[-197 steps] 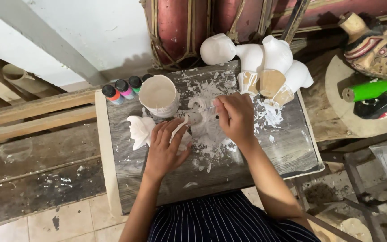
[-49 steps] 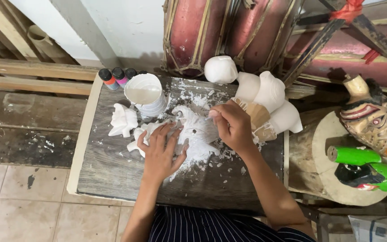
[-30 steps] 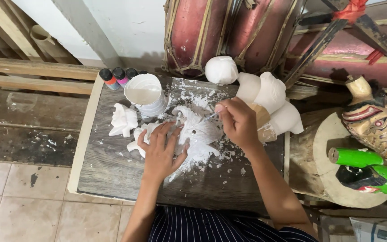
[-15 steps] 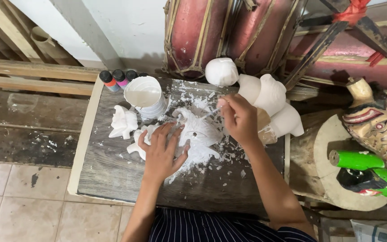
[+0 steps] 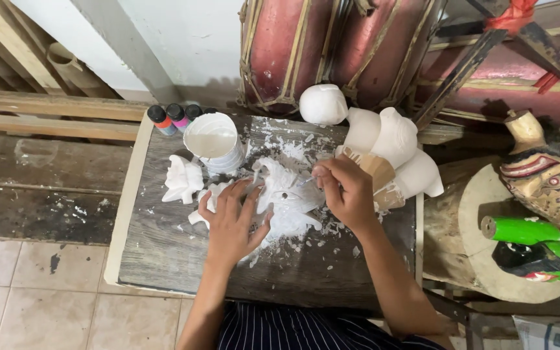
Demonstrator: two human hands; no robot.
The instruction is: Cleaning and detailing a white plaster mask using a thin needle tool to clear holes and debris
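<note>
On the paint-spattered table (image 5: 163, 259) our left hand (image 5: 231, 220) lay spread, fingers wide, steadying the brittle-looking white carving (image 5: 286, 201), while our right hand (image 5: 348, 191) pinched a thin tool.

one view only, from a camera on the person's head, looking almost straight down and slightly forward. the tabletop (image 5: 163, 259) fills the middle of the frame at arm's reach, close enough to show both forearms rising from the bottom edge. tiled floor (image 5: 34, 291) sits in the lower left, a white wall (image 5: 189, 39) along the top, red drums (image 5: 332, 45) at upper centre.
</note>
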